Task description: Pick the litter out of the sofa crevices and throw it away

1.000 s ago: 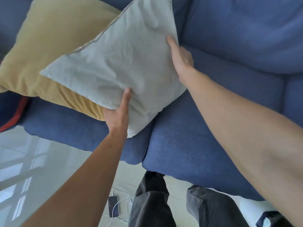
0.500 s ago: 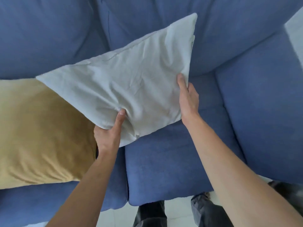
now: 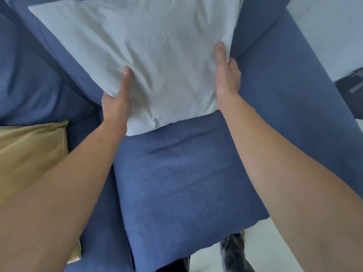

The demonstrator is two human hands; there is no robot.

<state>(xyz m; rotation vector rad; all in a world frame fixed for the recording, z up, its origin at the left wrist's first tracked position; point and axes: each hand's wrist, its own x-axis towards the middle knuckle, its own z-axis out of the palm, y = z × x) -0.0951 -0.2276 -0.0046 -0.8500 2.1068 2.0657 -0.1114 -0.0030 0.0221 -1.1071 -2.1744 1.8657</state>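
A white cushion [image 3: 153,55] stands against the back of the blue sofa [image 3: 176,183], above its right seat cushion. My left hand [image 3: 115,103] grips the cushion's lower left corner, thumb on the front. My right hand [image 3: 225,75] holds its right edge, thumb pressed on the cloth. No litter shows in the seams between the seat cushions or along the armrest. The crevice behind the white cushion is hidden.
A mustard-yellow cushion [image 3: 29,154] lies on the left seat, partly under my left forearm. The sofa's right armrest [image 3: 294,95] runs along the right. Pale floor [image 3: 275,252] and my dark trouser legs [image 3: 235,252] show below the seat's front edge.
Both hands have carried the white cushion from above the yellow one rightward and back onto the right seat, against the backrest. The view has swung right with it.
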